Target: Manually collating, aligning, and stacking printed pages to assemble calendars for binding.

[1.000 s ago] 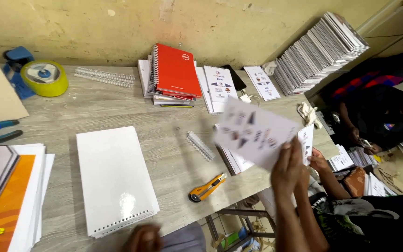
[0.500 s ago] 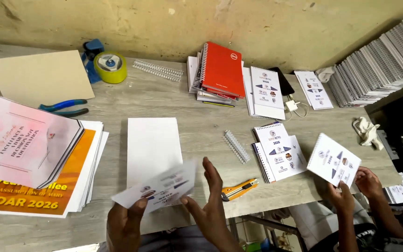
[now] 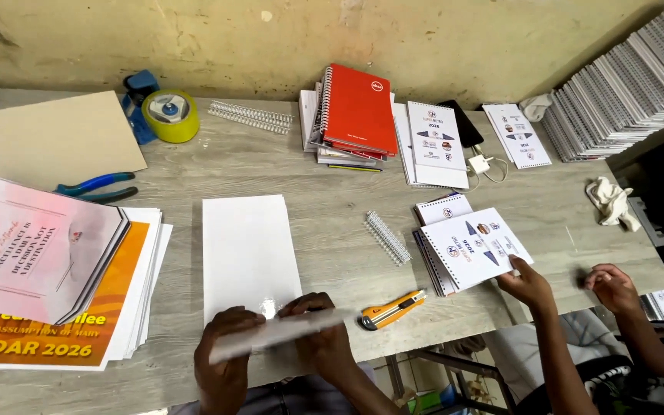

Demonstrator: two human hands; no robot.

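- White card strip [image 3: 282, 332], bottom centre of frame, held edge-on just above the front end of the white sheet stack [image 3: 249, 253].
- Left hand [image 3: 224, 361] pinches the strip's left end, thumb on top; right hand [image 3: 324, 342] closed on the right half, fingers curled over it. Both hands are grasping the strip.
- Handling, my guess: thin card or a few sheets, light, flexes a bit, creases easily; glossy face could slip. Best taken by the two short ends or along the long edges, not mid-span.
- Orange utility knife [image 3: 392, 310] lies just right of the right hand, apart from it.
- White binding coil [image 3: 386, 237] on the grey table [image 3: 324, 192], centre right.
- Co-worker's hand [image 3: 528, 283] at lower right touches a printed booklet [image 3: 474, 247]; their other hand [image 3: 612, 286] rests at the table edge.
- Poster stack [image 3: 48, 269] at left, red notebook [image 3: 359, 107] at top centre, tape roll [image 3: 169, 114] and blue pliers [image 3: 97, 187] at upper left.
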